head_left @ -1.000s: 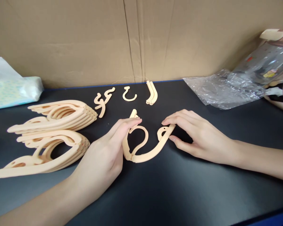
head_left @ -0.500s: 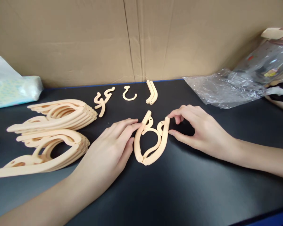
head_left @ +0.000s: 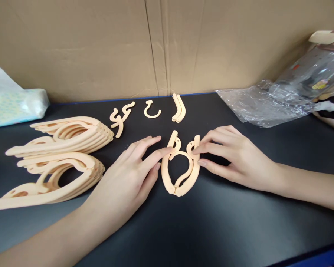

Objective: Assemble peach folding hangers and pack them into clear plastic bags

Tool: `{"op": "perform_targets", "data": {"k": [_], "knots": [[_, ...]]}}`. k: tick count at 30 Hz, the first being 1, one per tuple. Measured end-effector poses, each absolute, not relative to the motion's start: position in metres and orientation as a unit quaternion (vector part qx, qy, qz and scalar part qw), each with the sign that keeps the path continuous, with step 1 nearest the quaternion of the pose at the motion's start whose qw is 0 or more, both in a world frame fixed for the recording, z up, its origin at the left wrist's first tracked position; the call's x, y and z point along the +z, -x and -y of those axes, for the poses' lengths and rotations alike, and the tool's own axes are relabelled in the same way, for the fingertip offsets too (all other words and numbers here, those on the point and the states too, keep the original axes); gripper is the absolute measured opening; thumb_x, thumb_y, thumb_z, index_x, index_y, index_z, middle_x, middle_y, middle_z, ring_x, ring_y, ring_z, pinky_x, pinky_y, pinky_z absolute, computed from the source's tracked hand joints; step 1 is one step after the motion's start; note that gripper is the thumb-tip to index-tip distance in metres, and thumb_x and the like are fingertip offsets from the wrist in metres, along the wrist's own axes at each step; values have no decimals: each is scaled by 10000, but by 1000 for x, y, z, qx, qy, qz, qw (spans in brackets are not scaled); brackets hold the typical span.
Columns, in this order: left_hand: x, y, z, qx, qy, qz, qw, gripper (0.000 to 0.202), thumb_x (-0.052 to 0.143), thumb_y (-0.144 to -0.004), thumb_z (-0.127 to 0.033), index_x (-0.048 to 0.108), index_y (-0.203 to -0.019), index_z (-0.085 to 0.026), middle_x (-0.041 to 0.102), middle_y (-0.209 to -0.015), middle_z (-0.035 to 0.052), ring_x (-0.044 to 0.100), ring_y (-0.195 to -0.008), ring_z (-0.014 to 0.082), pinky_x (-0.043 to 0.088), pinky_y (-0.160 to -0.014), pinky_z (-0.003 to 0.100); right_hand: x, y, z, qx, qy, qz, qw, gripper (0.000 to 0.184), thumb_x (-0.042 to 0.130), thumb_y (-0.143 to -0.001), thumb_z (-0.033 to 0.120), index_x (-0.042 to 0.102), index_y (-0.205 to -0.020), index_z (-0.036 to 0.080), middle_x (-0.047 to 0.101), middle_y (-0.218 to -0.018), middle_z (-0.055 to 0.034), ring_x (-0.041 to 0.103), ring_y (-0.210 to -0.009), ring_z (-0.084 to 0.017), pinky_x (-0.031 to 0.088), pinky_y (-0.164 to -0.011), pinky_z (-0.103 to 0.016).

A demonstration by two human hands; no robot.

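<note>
hanger (head_left: 194,173) has folded narrower; left hand (head_left: 130,170) and right hand (head_left: 236,159) touch it, fingers (head_left: 157,157) spread; bottle (head_left: 306,70) beyond.

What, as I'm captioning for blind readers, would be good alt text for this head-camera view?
A person's left hand and right hand touch opposite sides of a cream, plastic-looking, V-shaped piece on a black tabletop. Two stacks of similar cream pieces lie left; smaller curved cream parts lie beyond, with crinkled clear plastic at right.
</note>
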State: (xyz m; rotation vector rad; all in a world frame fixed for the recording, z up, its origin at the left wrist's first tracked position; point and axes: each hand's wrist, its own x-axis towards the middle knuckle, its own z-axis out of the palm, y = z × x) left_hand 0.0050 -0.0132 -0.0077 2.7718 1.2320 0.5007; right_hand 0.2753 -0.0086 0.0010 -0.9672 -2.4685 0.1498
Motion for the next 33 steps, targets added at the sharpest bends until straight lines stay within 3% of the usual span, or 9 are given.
{"op": "perform_targets", "data": {"k": [8, 13, 17, 22, 28, 33], "knots": [[0, -4, 11, 135, -933, -333, -35, 302, 407, -1010, -182, 565, -1267, -164, 540, -1440, 78, 386, -1404, 268, 424, -1106, 468, 2, -274, 9, -16, 324, 927, 187, 255, 491, -1005, 369, 683, -1064, 211, 638, -998, -77, 580, -935, -207, 414, -881, -372], [0, -6, 11, 144, -943, -297, -47, 308, 406, -1002, -134, 546, -1277, -111, 616, -1359, 89, 481, -1310, 254, 466, -1041, 437, 2, -273, 10, -57, 316, 931, 172, 304, 443, -1019, 370, 692, -1087, 210, 628, -1020, -92, 556, -929, -224, 410, -883, -390], [3, -7, 11, 144, -943, -295, -58, 309, 414, -997, -139, 580, -1258, -136, 641, -1295, 95, 523, -1242, 275, 482, -1003, 460, 2, -273, 10, -53, 316, 931, 174, 339, 431, -1018, 406, 697, -1089, 208, 626, -1005, -93, 550, -908, -226, 415, -867, -397], [9, -6, 11, 150, -953, -262, -36, 288, 471, -949, -137, 612, -1199, -163, 637, -1260, 106, 488, -1292, 285, 448, -1038, 467, 2, -276, 10, -36, 288, 940, 179, 548, 464, -933, 641, 689, -1104, 172, 628, -1002, -113, 544, -918, -245, 413, -873, -414], [11, -7, 15, 146, -959, -242, 8, 232, 527, -937, -188, 596, -1157, -211, 638, -1273, 50, 522, -1253, 212, 329, -1134, 433, 2, -277, 9, -24, 262, 947, 182, 592, 505, -885, 693, 671, -1097, 165, 629, -987, -104, 541, -902, -235, 401, -892, -413], [9, -10, 20, 164, -953, -251, 29, 174, 540, -953, -213, 615, -1110, -209, 627, -1152, 68, 560, -1107, 222, 440, -961, 400, 2, -278, 7, 27, 253, 951, 178, 604, 551, -869, 681, 644, -1152, 155, 621, -1029, -108, 550, -892, -217, 417, -830, -374]]}}
